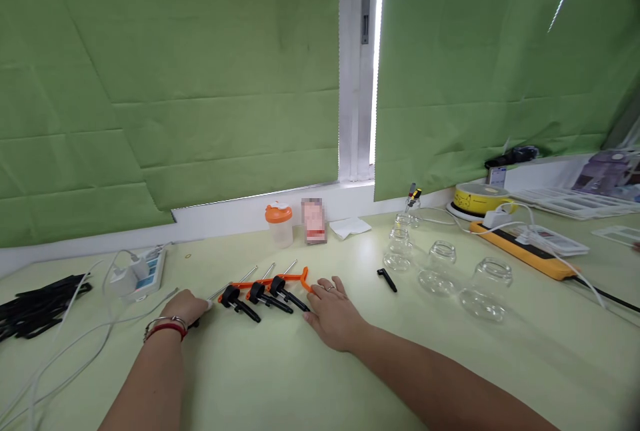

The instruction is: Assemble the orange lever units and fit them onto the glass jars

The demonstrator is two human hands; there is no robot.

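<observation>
Three black pump-like heads (257, 293) with thin metal rods lean across an orange plastic bar (265, 280) on the table. The bar's right end is forked. My left hand (181, 309) is closed at the bar's left end, around what looks like another such black piece; a metal rod sticks out past the fingers and a black bit shows beneath, the rest hidden. Palm down, my right hand (333, 314) lies with fingers stretched out, its fingertips at the forked end. A loose black spout (387, 280) lies to its right.
Several clear glass bottles (440, 271) stand at right, before an orange power strip (520, 249). At the back are an orange-lidded cup (279, 225), a pink box (314, 221) and a white tissue (350, 227). White cables (103, 324) and black strips (37, 304) lie at left.
</observation>
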